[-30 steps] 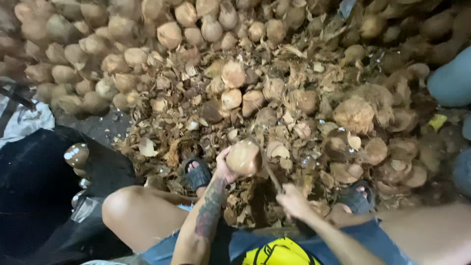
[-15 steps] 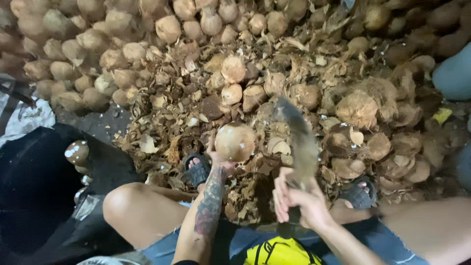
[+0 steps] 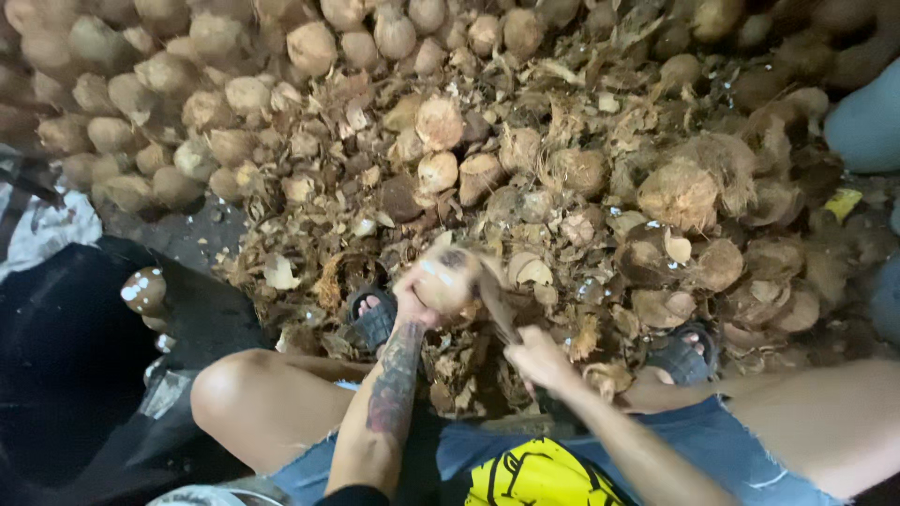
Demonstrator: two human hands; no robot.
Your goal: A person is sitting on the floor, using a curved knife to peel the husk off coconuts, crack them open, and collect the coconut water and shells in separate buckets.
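My left hand grips a round brown coconut held out in front of my knees. My right hand is closed on the handle of a dark chopping blade, whose edge rests against the right side of the coconut. The blade is blurred. My forearms reach forward between my bare knees, over a heap of husk scraps.
A big pile of husked coconuts fills the back and left. Husk pieces and shell halves cover the ground ahead and right. My sandalled feet stand among scraps. A black sheet lies at left. Something blue sits at right edge.
The right hand had raised the blade high above the coconut and has now brought it down onto the coconut's right side. The left hand keeps holding the coconut in about the same place.
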